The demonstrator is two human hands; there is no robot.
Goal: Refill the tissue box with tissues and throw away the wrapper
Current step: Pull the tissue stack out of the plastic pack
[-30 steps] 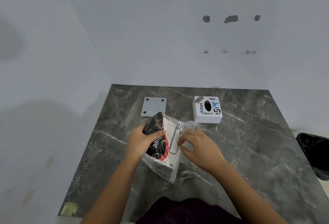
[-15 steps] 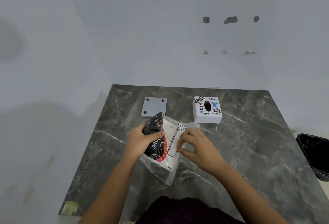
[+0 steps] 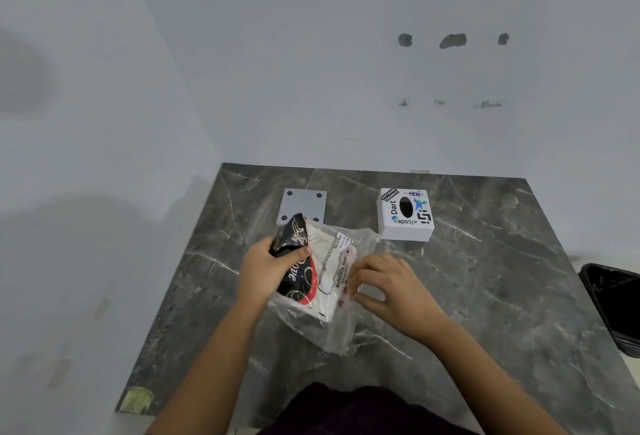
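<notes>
A pack of tissues (image 3: pixel 320 266) in a clear plastic wrapper (image 3: pixel 341 327) is held just above the middle of a dark marble table (image 3: pixel 485 296), its black and red end gripped by the left hand (image 3: pixel 265 270). The wrapper's right edge is pinched by the fingers of the right hand (image 3: pixel 388 287). A white tissue box (image 3: pixel 405 215) with stickers is seen farther back, a grey square lid (image 3: pixel 304 204) to its left, and a black bin (image 3: pixel 613 303) off the table's right edge.

Dark marble table (image 3: pixel 502 279) against a pale wall (image 3: pixel 311 71) with holes
</notes>
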